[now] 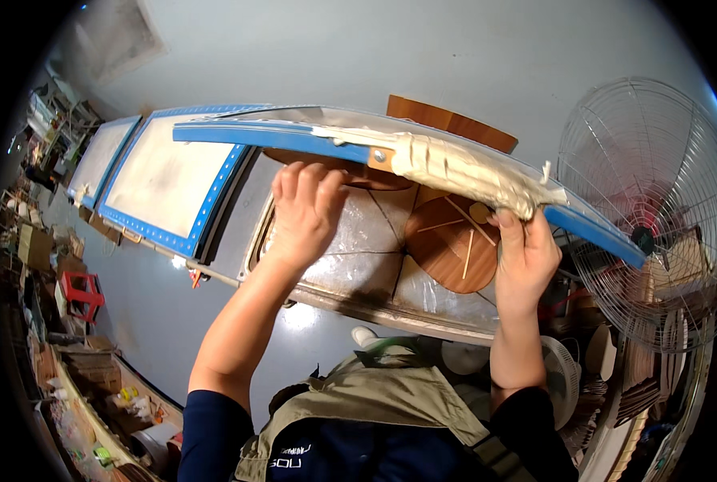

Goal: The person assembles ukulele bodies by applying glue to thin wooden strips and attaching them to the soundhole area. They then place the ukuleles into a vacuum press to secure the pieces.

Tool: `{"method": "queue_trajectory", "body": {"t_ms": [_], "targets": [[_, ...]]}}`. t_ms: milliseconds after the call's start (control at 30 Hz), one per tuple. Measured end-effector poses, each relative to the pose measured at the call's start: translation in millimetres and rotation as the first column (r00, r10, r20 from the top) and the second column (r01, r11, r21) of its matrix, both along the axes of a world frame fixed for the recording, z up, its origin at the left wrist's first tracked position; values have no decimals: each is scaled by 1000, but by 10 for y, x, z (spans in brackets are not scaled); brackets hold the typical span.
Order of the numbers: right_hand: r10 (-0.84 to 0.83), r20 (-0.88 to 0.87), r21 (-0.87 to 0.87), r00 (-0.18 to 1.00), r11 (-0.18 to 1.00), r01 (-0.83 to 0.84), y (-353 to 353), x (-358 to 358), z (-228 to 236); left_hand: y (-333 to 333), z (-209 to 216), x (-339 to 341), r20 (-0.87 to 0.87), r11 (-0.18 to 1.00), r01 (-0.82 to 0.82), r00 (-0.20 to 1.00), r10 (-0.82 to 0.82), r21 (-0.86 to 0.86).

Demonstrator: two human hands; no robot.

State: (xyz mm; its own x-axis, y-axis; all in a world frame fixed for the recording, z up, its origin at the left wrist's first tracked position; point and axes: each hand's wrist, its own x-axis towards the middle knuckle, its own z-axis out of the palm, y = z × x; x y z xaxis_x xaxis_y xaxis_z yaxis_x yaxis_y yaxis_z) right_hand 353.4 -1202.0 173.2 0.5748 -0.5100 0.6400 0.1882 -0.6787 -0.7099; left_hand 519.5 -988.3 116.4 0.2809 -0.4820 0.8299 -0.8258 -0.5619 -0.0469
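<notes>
The left hand [306, 205] pressed open-fingered beneath the blue bar [278, 136]; the right hand [525, 253] gripped its cloth-wrapped part [463, 169]. Steadying seemed underway; next called for firm support.

I see all this through one wide fisheye camera on my head, the left of a side-by-side pair, pointed steeply down past my chest. My forearms come up from the lower edge toward the blue-edged strip [294, 138], which arcs across just above the middle and sits close to the lens. Below that strip lies the grey floor, left of it the blue-framed panels [166, 181], right of it the big wire fan [647, 209]. Straight edges bow toward the dark round rim.
</notes>
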Motion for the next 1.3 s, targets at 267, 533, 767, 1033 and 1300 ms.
{"method": "queue_trajectory", "body": {"t_ms": [267, 533, 767, 1033, 1300], "targets": [[168, 218, -525, 961, 851, -30, -421, 428, -209, -107, 258, 63, -252, 962, 268, 936, -246, 56], [-299, -456, -379, 838, 918, 120, -1532, 547, -2552, 307, -742, -357, -772, 904, -56, 544, -328, -424], [154, -245, -124, 957, 974, -189, -969, 838, -2070, 814, -939, -622, -576, 275, -735, 188, -796, -620], [596, -185, 11, 782, 797, -604, 1057, 1547, -1595, 1097, -915, -1162, -572, 244, -720, 252, -781, -650], [879, -173, 81, 444, 462, -883, 2911, 1349, -1545, 2068, -837, -1988, -621, -6, -798, 474, -624, -603]]}}
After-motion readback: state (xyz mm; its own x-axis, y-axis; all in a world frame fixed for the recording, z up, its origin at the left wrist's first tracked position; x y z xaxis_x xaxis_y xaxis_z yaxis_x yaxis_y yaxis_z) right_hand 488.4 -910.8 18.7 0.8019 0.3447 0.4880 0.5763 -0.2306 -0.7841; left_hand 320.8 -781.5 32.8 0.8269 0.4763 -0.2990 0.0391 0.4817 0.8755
